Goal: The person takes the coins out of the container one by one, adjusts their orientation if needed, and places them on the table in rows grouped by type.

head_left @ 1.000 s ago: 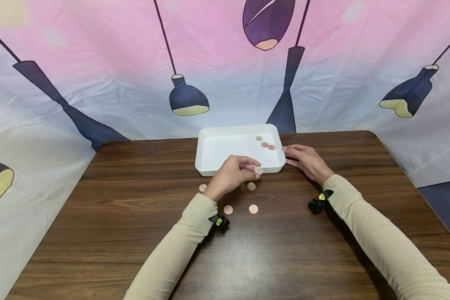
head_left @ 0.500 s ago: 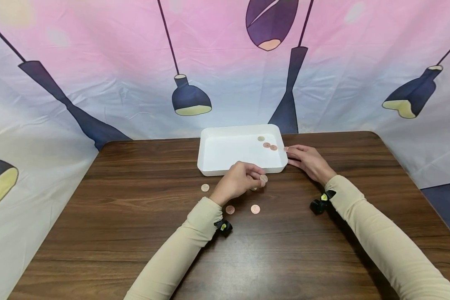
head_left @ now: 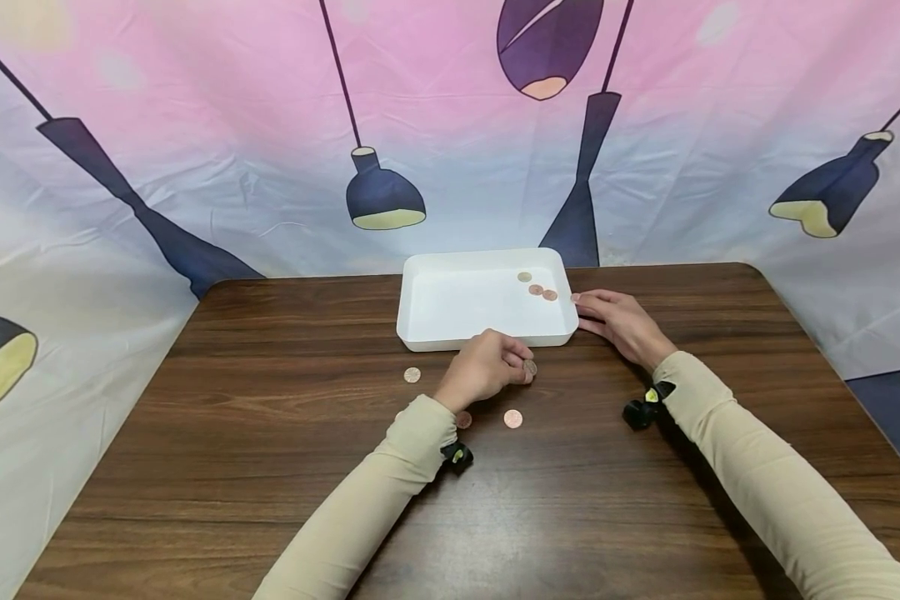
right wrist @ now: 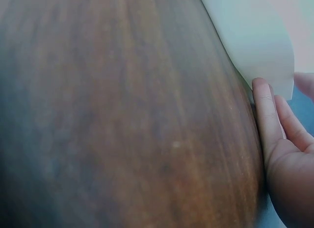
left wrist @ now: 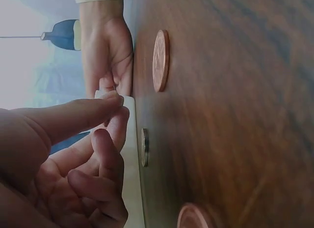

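My left hand (head_left: 487, 367) pinches a coin (head_left: 530, 367) between thumb and fingertips, just in front of the white tray (head_left: 487, 342). In the left wrist view the fingertips mostly hide that coin. Below them a pale coin (left wrist: 144, 147) lies on the table, covered by my left hand in the head view. My right hand (head_left: 626, 325) touches the tray's right side with fairly straight fingers. Its fingertips meet the outer wall in the right wrist view. Two copper coins (head_left: 549, 295) and one pale coin (head_left: 524, 277) lie inside the tray near its right end.
On the brown wooden table (head_left: 607, 500) lie another pale coin (head_left: 412, 375), a copper coin (head_left: 513, 418) and a second copper coin (head_left: 463, 420) by the left wrist. A further coin's edge shows beside the left cuff. A printed cloth (head_left: 270, 167) hangs behind the table.
My left hand has drawn back from over the tray's front edge toward the table, still pinching the coin, and now covers the pale coin there. My right hand stays at the tray's side.
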The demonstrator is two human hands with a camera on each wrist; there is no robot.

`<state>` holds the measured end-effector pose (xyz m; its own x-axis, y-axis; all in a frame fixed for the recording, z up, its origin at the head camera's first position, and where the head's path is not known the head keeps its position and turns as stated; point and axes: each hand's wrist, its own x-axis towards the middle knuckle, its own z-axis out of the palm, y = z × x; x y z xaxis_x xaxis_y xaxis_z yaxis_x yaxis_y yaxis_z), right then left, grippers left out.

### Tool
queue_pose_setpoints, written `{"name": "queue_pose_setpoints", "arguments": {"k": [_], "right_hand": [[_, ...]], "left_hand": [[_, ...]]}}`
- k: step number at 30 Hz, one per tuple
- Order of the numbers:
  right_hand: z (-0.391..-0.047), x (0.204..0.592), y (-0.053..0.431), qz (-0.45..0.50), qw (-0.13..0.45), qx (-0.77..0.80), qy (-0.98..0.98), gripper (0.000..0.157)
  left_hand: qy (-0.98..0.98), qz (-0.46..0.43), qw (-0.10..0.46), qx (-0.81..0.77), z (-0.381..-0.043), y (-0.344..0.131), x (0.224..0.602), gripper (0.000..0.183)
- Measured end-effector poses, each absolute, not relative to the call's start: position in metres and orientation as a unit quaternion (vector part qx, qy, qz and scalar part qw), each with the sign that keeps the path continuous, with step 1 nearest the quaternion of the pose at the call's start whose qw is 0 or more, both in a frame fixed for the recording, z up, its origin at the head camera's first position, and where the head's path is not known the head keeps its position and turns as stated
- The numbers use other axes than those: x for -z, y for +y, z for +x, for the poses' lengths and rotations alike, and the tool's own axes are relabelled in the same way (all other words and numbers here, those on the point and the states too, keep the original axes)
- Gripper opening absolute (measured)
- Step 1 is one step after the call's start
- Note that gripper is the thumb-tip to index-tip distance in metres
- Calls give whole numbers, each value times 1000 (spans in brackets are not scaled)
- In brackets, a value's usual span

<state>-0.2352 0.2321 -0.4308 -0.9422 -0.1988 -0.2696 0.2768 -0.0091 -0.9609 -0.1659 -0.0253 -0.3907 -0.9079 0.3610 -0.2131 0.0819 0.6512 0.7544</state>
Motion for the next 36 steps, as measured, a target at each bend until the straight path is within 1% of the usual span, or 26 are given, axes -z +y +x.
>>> {"name": "queue_pose_setpoints", "arguments": {"k": [10, 18, 24, 31, 36], "right_hand": [[-235, 431, 233, 25, 166, 707, 687, 48], [-234, 430, 233, 22, 165, 706, 688, 49], [-235, 431, 233, 22, 165, 707, 687, 49], [-235, 432, 232, 22, 167, 712, 682, 51], [-234, 431, 233, 18, 165, 713, 681, 49]], "left_hand": [[908, 104, 179, -365, -167, -16, 391, 14], [910, 94, 191, -356, -169, -11, 392, 12], [903, 105, 191, -370, -169, -8, 392, 10], [919, 104, 179, -335, -170, -1, 393, 8], [936, 109, 153, -297, -171, 3, 394, 5]]}}
